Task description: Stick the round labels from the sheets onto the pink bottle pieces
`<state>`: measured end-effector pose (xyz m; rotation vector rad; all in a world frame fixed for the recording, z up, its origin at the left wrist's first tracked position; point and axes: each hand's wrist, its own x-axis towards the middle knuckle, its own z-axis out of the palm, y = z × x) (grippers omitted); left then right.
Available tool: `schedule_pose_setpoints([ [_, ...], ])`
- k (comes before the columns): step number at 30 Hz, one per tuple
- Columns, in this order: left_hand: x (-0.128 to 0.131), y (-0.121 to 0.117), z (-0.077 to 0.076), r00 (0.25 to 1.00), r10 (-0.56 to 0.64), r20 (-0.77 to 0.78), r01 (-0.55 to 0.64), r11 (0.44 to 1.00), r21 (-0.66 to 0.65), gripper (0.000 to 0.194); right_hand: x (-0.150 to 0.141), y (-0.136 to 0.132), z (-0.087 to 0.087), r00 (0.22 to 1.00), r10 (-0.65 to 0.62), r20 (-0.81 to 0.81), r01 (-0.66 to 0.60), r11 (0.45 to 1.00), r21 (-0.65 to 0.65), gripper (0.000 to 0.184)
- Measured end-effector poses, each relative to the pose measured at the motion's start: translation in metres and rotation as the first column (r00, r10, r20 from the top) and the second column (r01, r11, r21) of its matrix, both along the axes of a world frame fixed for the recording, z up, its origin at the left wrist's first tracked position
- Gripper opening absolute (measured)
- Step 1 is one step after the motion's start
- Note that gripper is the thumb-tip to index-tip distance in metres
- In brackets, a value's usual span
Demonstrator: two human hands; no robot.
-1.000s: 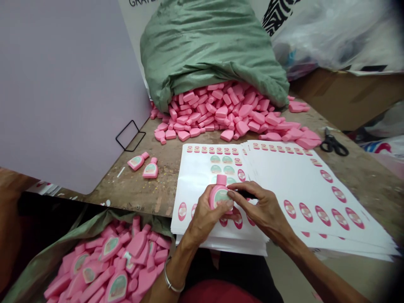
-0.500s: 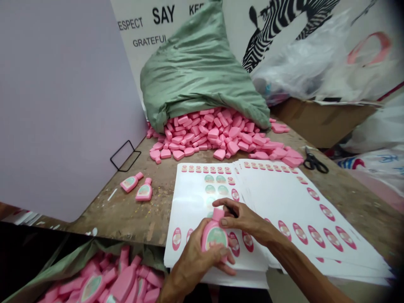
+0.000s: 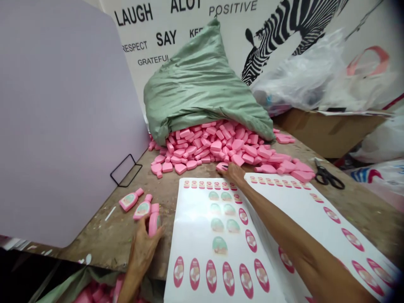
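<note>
At far left I see a lilac board [image 3: 63, 118], and a wire stand [image 3: 126, 170] leans by it. On the worktop [image 3: 94, 240] lie two labelled bottles [image 3: 137, 204]. Just beside them my left hand [image 3: 142, 252] is curved around a third pink bottle [image 3: 154, 221], which is nearly upright against the fingers. To the right are label sheets [image 3: 217, 248]. My right hand [image 3: 230, 171] reaches over their top edge, and the fingers touch a blank bottle [image 3: 221, 166] at the edge of the pile [image 3: 214, 147]. I cannot tell if they pinch it. Further right are scissors [image 3: 328, 177].
</note>
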<state>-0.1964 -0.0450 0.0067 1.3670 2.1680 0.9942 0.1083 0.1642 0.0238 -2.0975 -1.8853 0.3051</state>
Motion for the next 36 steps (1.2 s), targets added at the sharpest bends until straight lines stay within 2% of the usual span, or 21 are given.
schedule_pose_setpoints([
  [2, 0.002, 0.0, 0.006, 0.981, 0.068, -0.18, -0.034, 0.982, 0.183, 0.056, 0.0, -0.005, 0.003, 1.0, -0.021, 0.004, 0.021, 0.999, -0.026, 0.058],
  [4, 0.014, -0.002, 0.016, 0.974, 0.093, -0.207, -0.021, 0.945, 0.325, 0.049, 0.001, -0.023, 0.009, 1.0, -0.009, 0.003, 0.009, 0.999, -0.044, 0.058],
  [5, 0.024, -0.004, 0.021, 0.99, 0.047, -0.132, 0.002, 0.938, 0.347, 0.043, 0.0, -0.038, 0.013, 1.0, 0.028, -0.008, -0.028, 0.999, -0.036, 0.058],
  [6, 0.036, -0.004, 0.027, 0.999, -0.042, -0.005, 0.041, 0.942, 0.334, 0.037, -0.002, -0.056, 0.017, 0.997, 0.079, -0.026, -0.079, 0.997, -0.023, 0.058],
  [7, 0.05, -0.005, 0.032, 0.976, -0.137, 0.169, 0.086, 0.957, 0.279, 0.034, -0.006, -0.078, 0.021, 0.984, 0.165, -0.067, -0.163, 0.986, 0.024, 0.06],
  [8, 0.066, -0.005, 0.035, 0.902, -0.221, 0.37, 0.146, 0.964, 0.221, 0.035, -0.01, -0.101, 0.026, 0.956, 0.263, -0.128, -0.257, 0.964, 0.064, 0.059],
  [9, 0.081, -0.006, 0.038, 0.783, -0.276, 0.557, 0.205, 0.961, 0.188, 0.038, -0.015, -0.124, 0.03, 0.918, 0.345, -0.196, -0.336, 0.939, 0.08, 0.056],
  [10, 0.096, -0.007, 0.039, 0.633, -0.303, 0.713, 0.265, 0.949, 0.169, 0.041, -0.02, -0.147, 0.033, 0.875, 0.409, -0.259, -0.401, 0.912, 0.086, 0.052],
  [11, 0.109, -0.009, 0.039, 0.489, -0.308, 0.816, 0.313, 0.935, 0.165, 0.044, -0.025, -0.167, 0.036, 0.836, 0.465, -0.291, -0.459, 0.883, 0.094, 0.049],
  [12, 0.119, -0.011, 0.039, 0.383, -0.296, 0.875, 0.337, 0.927, 0.167, 0.047, -0.027, -0.184, 0.038, 0.817, 0.488, -0.308, -0.482, 0.87, 0.101, 0.047],
  [13, 0.125, -0.014, 0.038, 0.321, -0.28, 0.905, 0.341, 0.925, 0.165, 0.048, -0.028, -0.197, 0.039, 0.802, 0.5, -0.328, -0.497, 0.862, 0.1, 0.047],
  [14, 0.129, -0.018, 0.036, 0.303, -0.265, 0.915, 0.326, 0.931, 0.162, 0.048, -0.026, -0.206, 0.039, 0.793, 0.498, -0.351, -0.5, 0.861, 0.094, 0.049],
  [17, 0.124, -0.031, 0.032, 0.379, -0.235, 0.895, 0.247, 0.958, 0.147, 0.041, -0.011, -0.216, 0.03, 0.82, 0.395, -0.414, -0.402, 0.913, 0.075, 0.046],
  [20, 0.115, -0.046, 0.029, 0.472, -0.193, 0.86, 0.264, 0.962, 0.071, 0.04, 0.003, -0.217, 0.009, 0.902, 0.311, -0.298, -0.288, 0.95, 0.121, 0.03],
  [25, 0.125, -0.061, 0.021, 0.527, -0.155, 0.835, 0.287, 0.958, -0.003, 0.045, -0.001, -0.227, -0.025, 0.922, 0.386, -0.038, -0.363, 0.892, 0.268, 0.015],
  [30, 0.134, -0.064, 0.015, 0.518, -0.153, 0.841, 0.281, 0.96, 0.002, 0.046, -0.006, -0.231, -0.03, 0.912, 0.392, 0.118, -0.409, 0.86, 0.305, 0.017],
  [36, 0.132, -0.064, 0.012, 0.533, -0.189, 0.825, 0.275, 0.96, 0.043, 0.044, -0.003, -0.228, -0.031, 0.901, 0.43, 0.059, -0.429, 0.86, 0.278, 0.018],
])
